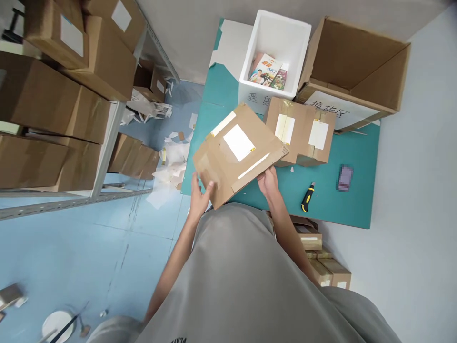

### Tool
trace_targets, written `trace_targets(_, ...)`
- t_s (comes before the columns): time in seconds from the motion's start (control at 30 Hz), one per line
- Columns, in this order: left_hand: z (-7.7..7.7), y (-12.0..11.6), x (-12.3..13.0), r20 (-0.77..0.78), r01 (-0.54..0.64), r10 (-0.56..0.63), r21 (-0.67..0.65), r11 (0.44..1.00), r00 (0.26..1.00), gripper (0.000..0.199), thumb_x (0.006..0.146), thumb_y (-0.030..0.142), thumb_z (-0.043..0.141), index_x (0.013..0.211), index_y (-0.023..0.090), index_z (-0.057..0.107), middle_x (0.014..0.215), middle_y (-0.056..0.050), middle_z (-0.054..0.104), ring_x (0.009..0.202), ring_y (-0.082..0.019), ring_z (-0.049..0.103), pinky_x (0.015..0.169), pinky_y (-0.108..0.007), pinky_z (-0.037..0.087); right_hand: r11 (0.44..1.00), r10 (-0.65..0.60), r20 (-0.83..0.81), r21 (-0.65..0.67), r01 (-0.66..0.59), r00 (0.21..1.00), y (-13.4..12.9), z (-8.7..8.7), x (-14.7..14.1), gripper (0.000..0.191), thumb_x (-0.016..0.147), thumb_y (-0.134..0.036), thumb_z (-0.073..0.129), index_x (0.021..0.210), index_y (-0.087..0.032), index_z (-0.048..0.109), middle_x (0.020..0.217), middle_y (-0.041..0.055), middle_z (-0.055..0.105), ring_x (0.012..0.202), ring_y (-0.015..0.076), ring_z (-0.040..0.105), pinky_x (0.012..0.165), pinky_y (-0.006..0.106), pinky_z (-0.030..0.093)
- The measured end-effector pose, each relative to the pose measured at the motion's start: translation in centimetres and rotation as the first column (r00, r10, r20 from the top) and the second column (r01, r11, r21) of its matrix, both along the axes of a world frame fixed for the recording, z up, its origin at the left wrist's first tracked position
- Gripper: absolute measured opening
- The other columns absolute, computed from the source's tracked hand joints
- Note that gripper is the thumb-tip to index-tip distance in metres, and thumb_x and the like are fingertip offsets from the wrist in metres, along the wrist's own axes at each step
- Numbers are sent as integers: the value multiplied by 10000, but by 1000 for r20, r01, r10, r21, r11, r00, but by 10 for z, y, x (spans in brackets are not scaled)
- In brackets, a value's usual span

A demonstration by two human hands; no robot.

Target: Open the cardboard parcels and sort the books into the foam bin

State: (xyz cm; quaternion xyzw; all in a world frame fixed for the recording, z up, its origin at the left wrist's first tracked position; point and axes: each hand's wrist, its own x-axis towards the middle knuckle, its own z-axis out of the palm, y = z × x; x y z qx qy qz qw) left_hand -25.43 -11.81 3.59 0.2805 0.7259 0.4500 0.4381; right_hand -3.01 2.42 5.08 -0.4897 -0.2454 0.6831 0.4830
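Observation:
A flat brown cardboard package (223,164) with a white label is held tilted above the near left part of the green table. My left hand (200,193) grips its near left corner, thumb on top and fingers at the edge. At the right edge, my right hand (268,182) holds it from below, its fingers partly hidden under the cardboard. Just behind the package stand two taped cardboard boxes (303,152) with white labels. A black and yellow box cutter (307,197) lies to the right of my right hand.
On the green table (350,205), a white foam box (246,90) holds booklets, beside a large open cardboard box (374,81). A blurred-out purple item (345,178) lies at right. Shelves with boxes (35,95) stand left; paper scraps (174,159) litter the floor.

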Motion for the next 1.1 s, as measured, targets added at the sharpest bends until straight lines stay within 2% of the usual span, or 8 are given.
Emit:
trace_targets(0.07,-9,9,-4,314,-227,238,-70,971,919,745,848,537,865,1482,232,620,1673,-147,498,1597,-393,405,1304,-546,398,998,-42,-21,-37,41,999,-5,4,6,254,816,-436,793,1009,-283,729,964,-12,809,1084,233,741,944,369,631)
trace_targets(0.13,-11,16,-12,577,-236,265,-127,964,772,616,809,508,905,1319,216,722,1551,-148,629,1505,-397,535,1258,-532,480,995,-75,-46,-75,71,996,-12,10,14,251,813,-419,770,1024,-287,737,1001,-18,820,1119,244,741,982,389,625)
trace_targets(0.2,-6,20,-20,672,-235,264,-137,962,691,481,774,425,942,1178,224,775,1454,-128,705,1440,-382,606,1222,-511,530,991,-110,-87,-90,102,990,-21,19,25,260,836,-447,721,1034,-281,750,1039,-13,827,1165,258,737,1026,407,614)
trace_targets(0.3,4,23,-27,685,-221,242,-120,968,688,465,709,305,989,1117,222,782,1323,-113,775,1354,-359,679,1170,-486,583,966,-256,-129,-66,249,958,-52,36,45,353,896,-538,634,1106,-289,770,1157,-11,824,1271,257,705,1074,396,591)
trace_targets(0.5,10,30,-1,746,235,-78,-108,966,661,516,705,313,1010,1147,195,770,1256,-105,804,1296,-328,722,1171,-454,580,858,-514,-101,-82,507,852,-209,47,63,778,830,-926,582,1293,-318,731,1250,58,803,1236,321,735,954,456,639)
trace_targets(0.67,11,14,55,762,606,-353,-65,793,543,502,717,310,1006,1153,205,781,1264,-105,805,1288,-315,729,1181,-449,566,721,-682,24,-145,678,731,-354,39,24,567,776,-610,908,1217,-298,734,1168,58,807,975,243,802,786,325,637)
trace_targets(0.9,36,-76,126,687,820,-605,24,571,402,468,737,304,984,1148,211,779,1251,-96,808,1261,-305,740,1137,-443,593,489,-859,129,-78,869,495,-478,28,-7,364,776,-531,928,932,-240,775,941,19,780,874,186,759,764,294,578)
trace_targets(1.1,27,-215,179,590,917,-739,-5,398,324,426,790,283,910,1183,219,758,1299,-78,787,1219,-270,747,1083,-401,614,230,-967,91,-75,970,236,-619,-1,-7,388,730,-547,919,905,-236,769,877,19,765,835,185,724,751,306,582)
